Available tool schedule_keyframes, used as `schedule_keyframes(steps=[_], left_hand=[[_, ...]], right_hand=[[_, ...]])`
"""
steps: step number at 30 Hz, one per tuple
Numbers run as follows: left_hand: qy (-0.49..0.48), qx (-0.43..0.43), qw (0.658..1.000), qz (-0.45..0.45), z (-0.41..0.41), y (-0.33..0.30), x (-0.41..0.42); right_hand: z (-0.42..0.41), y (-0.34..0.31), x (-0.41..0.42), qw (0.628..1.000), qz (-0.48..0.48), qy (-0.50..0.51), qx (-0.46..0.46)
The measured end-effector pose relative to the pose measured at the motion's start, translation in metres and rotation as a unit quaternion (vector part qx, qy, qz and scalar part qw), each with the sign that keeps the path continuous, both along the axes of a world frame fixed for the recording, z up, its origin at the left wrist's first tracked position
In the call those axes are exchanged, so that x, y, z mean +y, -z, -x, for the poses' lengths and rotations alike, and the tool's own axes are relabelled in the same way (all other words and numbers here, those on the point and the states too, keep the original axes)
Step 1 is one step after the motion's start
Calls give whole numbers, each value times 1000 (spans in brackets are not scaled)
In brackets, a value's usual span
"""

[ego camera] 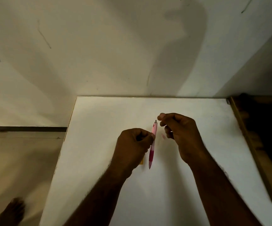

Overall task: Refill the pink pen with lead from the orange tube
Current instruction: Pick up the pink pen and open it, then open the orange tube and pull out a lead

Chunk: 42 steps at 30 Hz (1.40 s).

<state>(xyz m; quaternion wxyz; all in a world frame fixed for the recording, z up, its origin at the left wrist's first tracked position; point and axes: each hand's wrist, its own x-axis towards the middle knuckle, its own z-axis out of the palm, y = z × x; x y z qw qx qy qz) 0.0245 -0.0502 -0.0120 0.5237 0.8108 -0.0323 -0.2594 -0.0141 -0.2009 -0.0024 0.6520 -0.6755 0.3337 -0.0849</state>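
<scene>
My left hand [134, 144] grips the pink pen [152, 147] around its middle and holds it nearly upright above the white table [99, 128]. The pen's tip points toward me and its metal top end points away. My right hand [179, 132] hovers just right of that top end, thumb and forefinger pinched together. Anything thin between them is too small to see. A sliver of the orange tube [141, 162] shows on the table beside my left wrist, mostly hidden. A small pink piece [163, 136] lies on the table between my hands.
The table stands against a white wall, its left edge dropping to the floor. A dark wooden-framed object [259, 141] runs along the table's right side. A foot [13, 211] shows at the bottom left on the floor.
</scene>
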Motion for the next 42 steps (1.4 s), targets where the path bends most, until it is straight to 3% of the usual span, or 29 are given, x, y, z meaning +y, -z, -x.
schedule_keyframes(steps=[10,20,26,30,32,37,40,42], left_hand=[[4,9,1000,11,3,-4,0],[13,13,1000,2,6,-6,-3],[18,24,1000,-9,8,-6,-5],[13,23,1000,-18,8,-4,-3],[12,19,1000,-19,6,-3,-2],[21,16,999,-28,8,-3,-4],[14,19,999,-30,8,-3,-3],[13,22,999,-31,8,-3,-4]], right_hand=[[-1,5,0,999,33,-8,18],[-4,13,2,990,131,-36,19],[-4,19,-5,985,167,30,23],[9,29,-22,924,347,-3,159],[14,34,-24,895,388,-32,217],[13,38,-21,867,441,-35,229],[14,35,-25,876,428,-27,223],[13,30,-28,903,384,-11,191]])
